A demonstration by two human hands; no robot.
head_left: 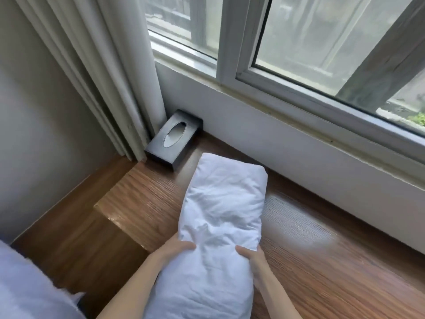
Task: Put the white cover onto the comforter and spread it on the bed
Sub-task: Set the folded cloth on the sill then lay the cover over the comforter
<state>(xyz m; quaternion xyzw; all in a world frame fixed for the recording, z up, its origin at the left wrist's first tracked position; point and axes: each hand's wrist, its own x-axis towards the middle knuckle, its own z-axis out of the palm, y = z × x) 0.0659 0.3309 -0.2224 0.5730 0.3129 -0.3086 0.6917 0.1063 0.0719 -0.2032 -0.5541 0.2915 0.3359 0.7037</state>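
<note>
A white, wrinkled, stuffed bundle of bedding (220, 203) lies lengthwise on a wooden ledge below the window. My left hand (177, 247) grips its left side with the thumb on top. On the bundle's right side, my right hand (250, 253) grips in the same way. Whether it is the folded comforter or a pillow, I cannot tell. A patch of white bed fabric (27, 291) shows at the lower left corner.
A black tissue box (174, 140) sits on the wooden ledge (322, 261) in the corner, against the pale curtain (103, 72). The window (310, 42) and its white sill wall run along the right. A lower wooden step (76, 238) drops to the left.
</note>
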